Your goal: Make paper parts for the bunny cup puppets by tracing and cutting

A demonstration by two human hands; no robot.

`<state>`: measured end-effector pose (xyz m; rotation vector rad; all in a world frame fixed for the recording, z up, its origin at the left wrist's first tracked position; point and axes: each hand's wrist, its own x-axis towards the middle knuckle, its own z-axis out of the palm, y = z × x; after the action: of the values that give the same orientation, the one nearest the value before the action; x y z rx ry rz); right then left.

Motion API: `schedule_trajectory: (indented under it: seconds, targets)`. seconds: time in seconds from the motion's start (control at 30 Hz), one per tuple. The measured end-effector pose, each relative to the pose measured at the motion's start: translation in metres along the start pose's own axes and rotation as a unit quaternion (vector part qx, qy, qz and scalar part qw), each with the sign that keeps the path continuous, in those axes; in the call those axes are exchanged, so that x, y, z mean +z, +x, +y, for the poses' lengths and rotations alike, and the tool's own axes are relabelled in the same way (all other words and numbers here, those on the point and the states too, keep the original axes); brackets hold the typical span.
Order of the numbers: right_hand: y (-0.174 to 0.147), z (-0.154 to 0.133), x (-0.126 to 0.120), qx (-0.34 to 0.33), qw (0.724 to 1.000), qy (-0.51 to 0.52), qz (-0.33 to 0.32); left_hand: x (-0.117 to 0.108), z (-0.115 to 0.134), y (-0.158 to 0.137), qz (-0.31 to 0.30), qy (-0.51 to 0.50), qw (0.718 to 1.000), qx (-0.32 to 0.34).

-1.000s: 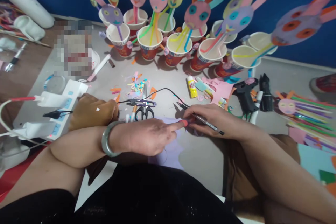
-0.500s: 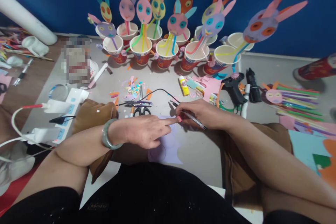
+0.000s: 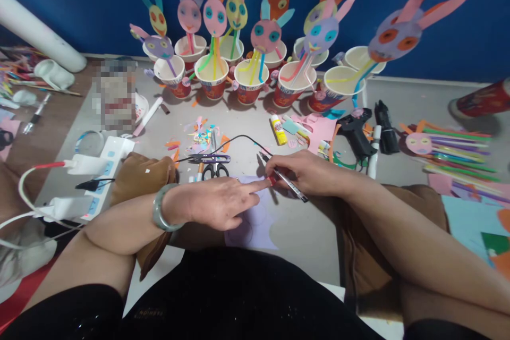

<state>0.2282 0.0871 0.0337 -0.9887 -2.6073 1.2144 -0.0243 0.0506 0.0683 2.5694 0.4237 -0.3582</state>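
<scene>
A pale purple paper (image 3: 261, 223) lies in front of me with faint circles drawn on it. My left hand (image 3: 225, 202) rests over its upper left part, index finger stretched towards the right hand and the other fingers loosely bent, holding nothing. In my right hand (image 3: 305, 172) is a clear-barrelled pen (image 3: 292, 187), its tip pointing up and away from the paper. Between the two hands' fingertips shows a small red spot (image 3: 272, 181) whose kind I cannot make out. Black-handled scissors (image 3: 215, 171) and purple thread snips (image 3: 209, 159) lie just beyond my left hand.
Red paper cups (image 3: 213, 85) with paper rabbit heads on straws line the wall. A glue stick (image 3: 279, 130), a black glue gun (image 3: 356, 130) and paper scraps (image 3: 203, 135) lie before them. A power strip (image 3: 105, 175) is at left, coloured straws (image 3: 458, 151) at right.
The pen has tilted slightly in my right hand, its rear end moving left and down. My left hand has barely shifted, and the view has moved a little.
</scene>
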Motion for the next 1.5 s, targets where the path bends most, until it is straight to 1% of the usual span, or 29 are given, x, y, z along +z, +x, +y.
schedule_trajectory:
  seconds: [0.3,0.4,0.43,0.5,0.63,0.7,0.77,0.83,0.93,1.1,1.2,1.33,1.5]
  targets:
    - [-0.002,0.0,0.0,-0.003,1.0,0.014,0.001,0.004,0.002,-0.001,0.034,0.002,0.999,-0.003]
    - [-0.004,0.001,-0.003,-0.015,0.999,0.031,0.017,0.005,0.003,-0.001,0.045,-0.003,0.999,0.001]
    - [-0.004,0.001,-0.005,-0.015,0.999,0.04,0.032,0.006,0.004,0.0,0.049,0.001,0.999,0.004]
    - [-0.006,0.001,-0.007,-0.006,0.994,0.068,0.087,0.007,0.006,-0.001,0.059,0.018,0.998,0.01]
    - [-0.007,0.0,-0.006,0.045,0.966,0.153,0.204,0.01,0.012,-0.002,0.066,0.047,0.997,0.005]
    - [-0.008,0.0,-0.005,0.07,0.954,0.173,0.234,0.011,0.014,-0.003,0.056,0.056,0.997,-0.009]
    - [-0.008,-0.001,-0.004,0.084,0.951,0.163,0.25,0.012,0.016,-0.004,0.055,0.06,0.997,-0.014]
    - [-0.008,-0.001,-0.003,0.087,0.955,0.143,0.245,0.014,0.016,-0.003,0.067,0.059,0.996,-0.009]
    - [-0.004,0.001,-0.002,0.081,0.965,0.125,0.214,0.013,0.017,-0.002,0.068,0.048,0.996,-0.008]
    - [0.002,0.004,0.0,0.051,0.981,0.111,0.151,0.002,0.021,0.002,0.022,0.038,0.998,-0.036]
    - [0.005,0.006,0.001,0.038,0.986,0.102,0.124,-0.001,0.022,0.003,0.011,0.036,0.998,-0.041]
    - [0.011,0.007,-0.001,0.031,0.991,0.088,0.097,0.001,0.02,0.003,0.015,0.018,0.999,-0.049]
    - [0.019,0.002,-0.004,0.012,0.997,0.048,0.059,0.004,0.017,0.004,0.032,0.012,0.999,-0.033]
